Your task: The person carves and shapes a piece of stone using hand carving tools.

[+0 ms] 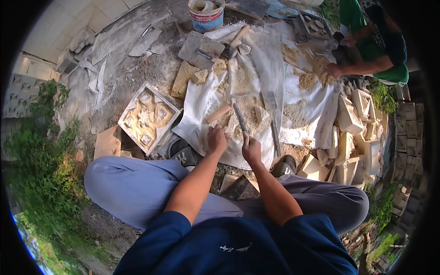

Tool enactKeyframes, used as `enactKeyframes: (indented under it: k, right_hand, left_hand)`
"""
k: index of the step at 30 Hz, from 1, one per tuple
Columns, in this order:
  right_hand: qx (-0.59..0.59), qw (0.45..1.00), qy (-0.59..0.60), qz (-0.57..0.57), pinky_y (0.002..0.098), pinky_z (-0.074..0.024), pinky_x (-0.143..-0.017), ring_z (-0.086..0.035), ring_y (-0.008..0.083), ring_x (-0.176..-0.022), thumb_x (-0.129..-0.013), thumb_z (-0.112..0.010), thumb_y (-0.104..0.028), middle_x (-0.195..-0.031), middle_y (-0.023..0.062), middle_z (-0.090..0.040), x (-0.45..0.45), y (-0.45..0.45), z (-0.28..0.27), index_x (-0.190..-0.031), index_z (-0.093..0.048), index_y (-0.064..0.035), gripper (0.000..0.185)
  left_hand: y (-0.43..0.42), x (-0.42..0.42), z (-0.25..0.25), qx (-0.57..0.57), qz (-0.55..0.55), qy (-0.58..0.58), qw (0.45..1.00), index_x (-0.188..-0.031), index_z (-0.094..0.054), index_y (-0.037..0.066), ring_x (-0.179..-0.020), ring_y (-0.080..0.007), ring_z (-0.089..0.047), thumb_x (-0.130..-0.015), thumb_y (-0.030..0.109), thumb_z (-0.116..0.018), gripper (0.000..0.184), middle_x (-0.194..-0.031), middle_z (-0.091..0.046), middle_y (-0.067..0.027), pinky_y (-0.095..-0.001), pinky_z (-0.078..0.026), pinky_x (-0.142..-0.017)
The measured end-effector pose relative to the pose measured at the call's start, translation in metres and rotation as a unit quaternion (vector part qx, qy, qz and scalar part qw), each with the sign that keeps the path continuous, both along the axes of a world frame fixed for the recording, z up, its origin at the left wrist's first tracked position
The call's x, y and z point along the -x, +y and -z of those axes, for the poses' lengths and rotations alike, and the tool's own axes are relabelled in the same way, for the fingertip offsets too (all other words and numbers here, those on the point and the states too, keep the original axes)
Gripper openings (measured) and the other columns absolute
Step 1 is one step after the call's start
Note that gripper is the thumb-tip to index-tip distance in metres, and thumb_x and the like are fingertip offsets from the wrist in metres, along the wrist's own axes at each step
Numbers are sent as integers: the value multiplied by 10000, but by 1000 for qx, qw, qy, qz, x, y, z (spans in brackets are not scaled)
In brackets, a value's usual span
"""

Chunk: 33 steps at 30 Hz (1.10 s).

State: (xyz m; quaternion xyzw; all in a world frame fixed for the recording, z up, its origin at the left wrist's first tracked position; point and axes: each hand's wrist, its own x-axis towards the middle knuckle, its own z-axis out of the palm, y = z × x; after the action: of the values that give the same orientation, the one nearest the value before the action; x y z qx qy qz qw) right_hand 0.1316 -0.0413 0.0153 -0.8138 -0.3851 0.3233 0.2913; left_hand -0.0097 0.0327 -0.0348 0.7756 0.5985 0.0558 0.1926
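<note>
My right hand [251, 147] is wrapped round the near end of a long dark metal tool [239, 118], which points up and to the left over the sandy rubble on a white sheet [197, 107]. Beside it, my left hand [217, 138] rests low over the same rubble with its fingers curled; what they hold, if anything, is hidden. Just above that hand lies a reddish-brown block [218, 113]. A pale stone piece [261, 115] sits right of the tool. Farther right, a long-handled flat tool [270, 101] lies on the sheet.
A square mould [150, 117] with patterned stone stands at left. A hammer [236, 41], a trowel [204, 54] and a bucket [206, 19] are beyond. At right, a co-worker [373, 46] reaches into sand, above a pile of broken blocks [350, 137].
</note>
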Motion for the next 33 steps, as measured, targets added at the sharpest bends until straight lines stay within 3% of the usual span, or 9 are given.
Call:
enactKeyframes:
  k: [2,4,6,7,11,15,25,29,33]
  right_hand:
    - [137,990,10,-39,529,-453,-763,-605,499,-858,-956,-428,-522,-783,348,-607,-6,-11,11,-782,-664,64,655]
    - [125,992,19,-21,521,-457,-751,-606,498,-819,-952,-431,-534,-751,340,-603,-11,-5,0,-753,-656,69,674]
    - [65,997,30,-5,501,-418,-630,-541,422,-594,-954,-430,-550,-659,295,-590,-12,4,-2,-636,-569,75,715]
    - [29,999,41,4,433,-334,-523,-392,240,-510,-978,-458,-479,-530,146,-485,-11,9,-10,-612,-489,53,647]
    - [-166,980,105,28,352,-238,-485,-276,96,-591,-1013,-472,-311,-566,6,-273,3,11,-16,-645,-416,-4,483]
    - [118,992,40,-32,534,-446,-743,-574,532,-802,-948,-434,-543,-746,359,-578,-6,-12,13,-699,-628,76,695]
    - [-56,998,33,-2,520,-430,-661,-585,481,-695,-963,-428,-518,-721,345,-563,-1,-1,-8,-698,-607,80,679]
    - [110,993,30,-27,533,-447,-708,-579,510,-746,-957,-438,-514,-710,337,-586,-14,-19,21,-730,-646,55,646]
    - [39,998,51,1,513,-426,-639,-546,495,-664,-967,-461,-472,-701,325,-563,-9,2,-19,-681,-595,67,624]
  left_hand:
    - [4,-2,-4,3,8,-14,1000,-904,-711,55,-1025,-355,-544,-773,187,-708,186,-1035,-620,-135,-440,-468,-859]
    - [1,-3,-28,2,-32,-71,997,-872,-706,51,-1012,-358,-550,-774,147,-693,137,-1019,-625,-136,-442,-466,-863]
    - [-2,-2,-35,19,-32,-73,997,-853,-700,51,-995,-364,-560,-781,147,-689,121,-991,-634,-139,-442,-463,-872]
    - [-2,-1,-31,3,-22,-58,998,-857,-700,49,-993,-369,-562,-784,161,-694,134,-984,-636,-140,-444,-461,-873]
    - [1,6,-19,2,-3,-50,999,-848,-696,39,-987,-395,-568,-800,208,-694,176,-971,-643,-162,-455,-440,-901]
    - [8,5,-12,0,-20,-42,999,-841,-692,32,-983,-400,-575,-815,253,-696,222,-962,-647,-179,-452,-419,-937]
    - [11,10,-10,17,19,13,1000,-876,-708,33,-992,-385,-577,-811,310,-710,285,-967,-655,-152,-449,-435,-919]
    - [13,4,-28,21,13,-21,999,-884,-707,26,-997,-386,-576,-798,337,-723,323,-978,-656,-159,-442,-434,-924]
    - [13,10,-7,20,13,-12,1000,-872,-697,6,-1004,-391,-574,-800,353,-720,356,-969,-659,-177,-444,-440,-910]
